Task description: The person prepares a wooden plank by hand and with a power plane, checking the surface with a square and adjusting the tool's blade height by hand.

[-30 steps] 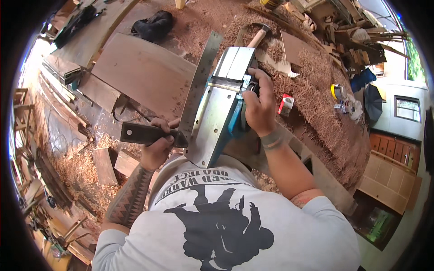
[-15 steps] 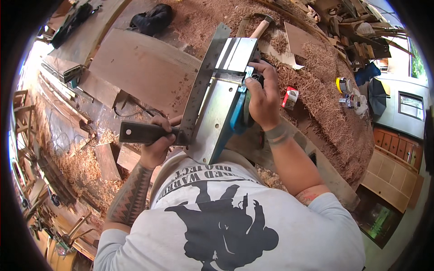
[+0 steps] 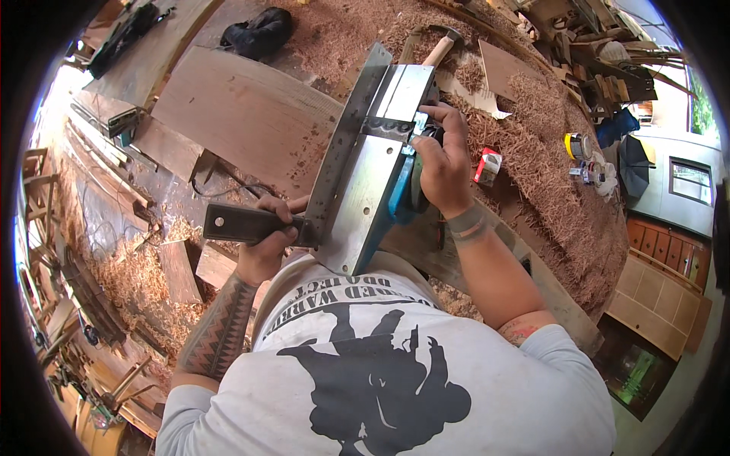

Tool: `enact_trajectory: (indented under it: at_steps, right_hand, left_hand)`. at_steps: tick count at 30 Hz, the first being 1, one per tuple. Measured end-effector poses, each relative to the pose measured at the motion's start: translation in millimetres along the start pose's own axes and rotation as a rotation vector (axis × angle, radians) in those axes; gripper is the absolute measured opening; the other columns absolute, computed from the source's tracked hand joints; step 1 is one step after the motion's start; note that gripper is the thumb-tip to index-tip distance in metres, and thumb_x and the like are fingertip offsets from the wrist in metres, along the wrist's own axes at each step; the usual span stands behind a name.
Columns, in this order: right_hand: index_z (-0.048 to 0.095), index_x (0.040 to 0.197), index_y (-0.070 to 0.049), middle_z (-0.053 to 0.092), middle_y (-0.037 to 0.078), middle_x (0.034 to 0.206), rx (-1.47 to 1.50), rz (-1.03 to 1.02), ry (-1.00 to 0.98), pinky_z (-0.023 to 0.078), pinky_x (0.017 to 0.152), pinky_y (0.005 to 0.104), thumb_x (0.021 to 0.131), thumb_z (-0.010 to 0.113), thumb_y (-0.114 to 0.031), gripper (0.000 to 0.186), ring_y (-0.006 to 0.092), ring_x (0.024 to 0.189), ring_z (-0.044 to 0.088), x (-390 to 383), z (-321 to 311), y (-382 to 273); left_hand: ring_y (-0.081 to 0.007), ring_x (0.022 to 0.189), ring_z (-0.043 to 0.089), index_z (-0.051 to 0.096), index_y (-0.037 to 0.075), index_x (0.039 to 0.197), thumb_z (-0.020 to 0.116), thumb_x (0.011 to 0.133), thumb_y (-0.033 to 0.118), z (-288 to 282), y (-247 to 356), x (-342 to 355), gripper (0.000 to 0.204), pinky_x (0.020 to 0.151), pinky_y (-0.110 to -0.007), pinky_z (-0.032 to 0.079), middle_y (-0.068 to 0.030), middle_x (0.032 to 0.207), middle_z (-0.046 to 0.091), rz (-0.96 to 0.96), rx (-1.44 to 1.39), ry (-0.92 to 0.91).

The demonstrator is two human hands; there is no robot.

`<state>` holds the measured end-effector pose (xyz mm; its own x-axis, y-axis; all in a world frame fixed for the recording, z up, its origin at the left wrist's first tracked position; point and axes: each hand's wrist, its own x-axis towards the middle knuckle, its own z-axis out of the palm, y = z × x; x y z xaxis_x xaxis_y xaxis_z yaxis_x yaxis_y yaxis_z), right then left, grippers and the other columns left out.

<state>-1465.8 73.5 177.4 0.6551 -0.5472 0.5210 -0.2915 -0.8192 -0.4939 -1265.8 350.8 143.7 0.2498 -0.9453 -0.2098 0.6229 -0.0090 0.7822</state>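
Note:
An electric hand planer [image 3: 366, 199] lies sole up in front of my waist, its metal plates and dark cutter drum facing me and its blue body showing along the right side. My right hand [image 3: 446, 163] grips its right side beside the drum, thumb and fingers closed near the blue edge. A try square [image 3: 351, 140] stands with its steel blade lengthwise along the left part of the sole, crossing the drum. My left hand [image 3: 266, 247] is closed around the square's dark handle, close to where it joins the blade.
A wide wooden board [image 3: 243, 114] lies beyond my left hand. Reddish shavings [image 3: 544, 182] heap up on the right, around a red and white box [image 3: 487, 166]. A hammer-like tool with a wooden handle [image 3: 438, 52] lies ahead. A dark bundle [image 3: 258, 32] sits at the far left.
The square's blade has tipped slightly, its far end shifting a little to the right. The cutter drum has turned, now showing a dark face with round marks. Both hands keep their grip.

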Motion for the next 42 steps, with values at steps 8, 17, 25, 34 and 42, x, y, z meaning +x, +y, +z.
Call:
enact_trajectory:
  at_steps: [8, 17, 25, 34, 42]
  right_hand:
    - [0.067, 0.113, 0.008, 0.062, 0.022, 0.123, -0.014, -0.012, 0.007, 0.049, 0.102, 0.048, 0.084, 0.068, -0.004, 0.031, 0.0385, 0.117, 0.057, -4.3, 2.5, 5.3]
    - [0.065, 0.119, 0.006, 0.062, 0.021, 0.124, 0.081, 0.068, 0.017, 0.045, 0.108, 0.046, 0.089, 0.067, -0.008, 0.033, 0.0377, 0.12, 0.055, -7.0, 4.6, 8.8]
    - [0.068, 0.111, 0.007, 0.063, 0.02, 0.121, -0.033, -0.063, 0.032, 0.05, 0.101, 0.0468, 0.085, 0.069, -0.004, 0.028, 0.0373, 0.114, 0.058, -4.0, 3.2, 8.6]
    - [0.067, 0.114, 0.006, 0.062, 0.02, 0.122, -0.024, -0.034, 0.024, 0.05, 0.1, 0.0456, 0.086, 0.069, -0.005, 0.03, 0.0367, 0.114, 0.058, -6.5, 5.1, 10.8]
    - [0.065, 0.117, 0.004, 0.062, 0.02, 0.122, 0.07, 0.076, 0.016, 0.047, 0.105, 0.0454, 0.088, 0.067, -0.007, 0.031, 0.0364, 0.116, 0.055, -7.4, 3.1, 7.6]
  left_hand:
    - [-0.0276, 0.13, 0.063, 0.048, 0.006, 0.115, 0.051, 0.088, -0.012, 1.1, -0.2, -6.4, 0.033, 0.106, -0.036, 0.054, -0.0307, 0.154, 0.055, 0.025, 0.081, 0.014]
    - [-0.0362, 0.138, 0.06, 0.047, 0.008, 0.115, 0.05, 0.085, -0.009, -7.3, -5.2, -7.9, 0.035, 0.113, -0.043, 0.05, -0.037, 0.161, 0.044, -0.018, 0.083, -0.012]
    - [-0.0398, 0.147, 0.052, 0.049, 0.009, 0.113, 0.053, 0.082, -0.007, -3.3, -1.4, -11.2, 0.035, 0.12, -0.046, 0.045, -0.0365, 0.163, 0.042, -0.027, 0.079, 0.01]
    - [-0.0435, 0.162, 0.03, 0.051, 0.01, 0.107, 0.054, 0.077, -0.007, -2.1, -1.0, -13.4, 0.035, 0.129, -0.052, 0.031, -0.0348, 0.166, 0.04, 0.004, 0.113, 0.022]
    - [-0.0414, 0.159, 0.038, 0.051, 0.007, 0.107, 0.05, 0.079, -0.009, -3.4, -4.1, -20.7, 0.032, 0.122, -0.041, 0.037, -0.0386, 0.162, 0.045, 0.061, 0.132, 0.007]
